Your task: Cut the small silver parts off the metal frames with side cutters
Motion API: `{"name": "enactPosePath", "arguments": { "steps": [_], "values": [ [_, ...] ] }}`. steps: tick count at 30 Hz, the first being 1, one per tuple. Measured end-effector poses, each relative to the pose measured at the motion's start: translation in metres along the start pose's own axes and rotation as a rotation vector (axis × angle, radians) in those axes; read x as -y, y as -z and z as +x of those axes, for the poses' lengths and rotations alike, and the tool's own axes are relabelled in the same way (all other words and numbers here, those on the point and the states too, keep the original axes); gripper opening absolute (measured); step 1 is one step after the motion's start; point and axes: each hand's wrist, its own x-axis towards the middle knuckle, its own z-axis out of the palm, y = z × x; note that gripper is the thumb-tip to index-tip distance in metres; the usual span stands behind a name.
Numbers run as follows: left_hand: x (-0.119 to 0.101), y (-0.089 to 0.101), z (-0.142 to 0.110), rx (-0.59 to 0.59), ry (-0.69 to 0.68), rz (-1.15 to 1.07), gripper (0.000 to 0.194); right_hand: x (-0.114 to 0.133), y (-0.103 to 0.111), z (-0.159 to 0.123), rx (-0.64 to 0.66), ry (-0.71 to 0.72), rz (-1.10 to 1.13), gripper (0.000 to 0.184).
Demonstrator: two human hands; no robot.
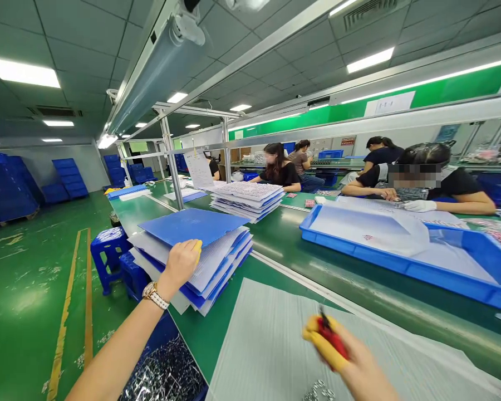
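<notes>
My left hand (181, 265), with yellow finger covers and a watch on the wrist, is closed on the near edge of a blue plastic sheet (194, 224). That sheet lies on top of a stack of white and blue sheets (229, 266). In my right hand (345, 356), also in yellow finger covers, are red-handled pliers (334, 341) with a dark tip pointing up; motion blurs them. Below that hand a white foam sheet (267, 334) covers the bench. A small pile of shiny metal pieces (319, 392) rests on it at the bottom edge.
A blue tray (384, 262) lined with white sheet stands at the right. Beyond the stack is another pile of sheets (248, 195). A bin of metal scraps (167, 367) sits below my left arm. Blue stools (108, 256) stand left. A co-worker (421, 178) sits across the bench.
</notes>
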Motion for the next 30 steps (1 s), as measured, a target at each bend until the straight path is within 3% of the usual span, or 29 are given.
{"name": "enactPosePath", "arguments": {
  "steps": [4, 6, 9, 14, 18, 24, 27, 30],
  "values": [
    [-0.004, 0.001, 0.002, -0.082, -0.071, 0.032, 0.029, 0.058, -0.08, 0.065, 0.403, -0.054, 0.367, 0.023],
    [-0.012, -0.001, -0.001, -0.101, -0.111, 0.042, 0.027, 0.073, -0.115, 0.094, 0.457, -0.111, 0.591, 0.028],
    [-0.023, -0.008, -0.009, -0.108, -0.17, 0.049, 0.025, 0.075, -0.152, 0.127, 0.513, -0.205, 0.778, 0.043],
    [-0.025, -0.012, -0.021, -0.13, -0.179, 0.038, 0.025, 0.056, -0.181, 0.153, 0.482, -0.234, 0.941, 0.039],
    [-0.028, 0.001, -0.041, -0.154, -0.091, -0.053, 0.046, 0.05, -0.183, 0.157, 0.419, -0.17, 0.959, 0.038],
    [-0.041, 0.02, -0.074, -0.155, 0.06, -0.106, 0.082, 0.069, -0.164, 0.161, 0.339, -0.038, 0.962, 0.038],
    [-0.038, 0.015, -0.077, -0.037, 0.092, -0.05, 0.081, 0.074, -0.135, 0.151, 0.288, 0.065, 0.931, 0.038],
    [-0.026, 0.002, -0.085, 0.064, 0.105, 0.02, 0.068, 0.071, -0.085, 0.12, 0.205, 0.182, 0.827, 0.041]
  ]
}}
